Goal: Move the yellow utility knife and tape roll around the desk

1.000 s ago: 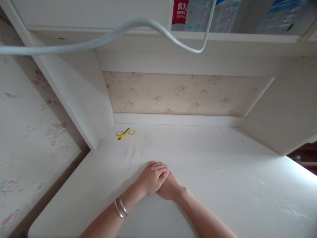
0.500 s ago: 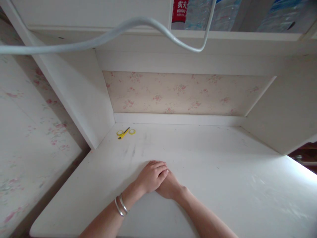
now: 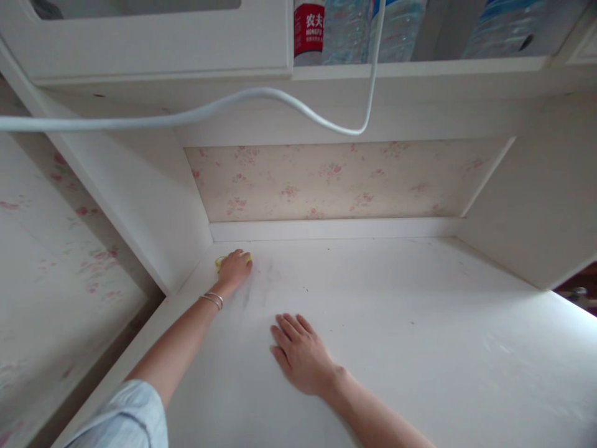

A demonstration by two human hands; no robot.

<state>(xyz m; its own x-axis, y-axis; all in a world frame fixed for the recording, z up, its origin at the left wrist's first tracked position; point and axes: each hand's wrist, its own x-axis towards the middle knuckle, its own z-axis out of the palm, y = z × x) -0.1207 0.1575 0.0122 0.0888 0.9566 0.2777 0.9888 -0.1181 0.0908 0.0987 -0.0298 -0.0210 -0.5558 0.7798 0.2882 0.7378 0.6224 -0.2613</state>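
At the back left of the white desk, my left hand [image 3: 235, 267] lies over the yellow tape rings [image 3: 219, 262] and hides most of them. The yellow and black cutter seen there earlier is covered by this hand. The fingers are bent down, and whether they grip anything is hidden. Two silver bangles circle the left wrist. My right hand [image 3: 303, 354] rests palm down on the desk near the middle, fingers spread, holding nothing.
A white cable [image 3: 261, 93] hangs across the upper view. Above the desk [image 3: 396, 348], a shelf [image 3: 420, 68] holds plastic bottles [image 3: 345, 31]. White side panels [image 3: 135, 186] and a floral wall [image 3: 289, 186] enclose the back.
My hands have separated. The left one has moved forward and left onto the yellow things; the right one is now uncovered with fingers spread. The camera view has shifted slightly.
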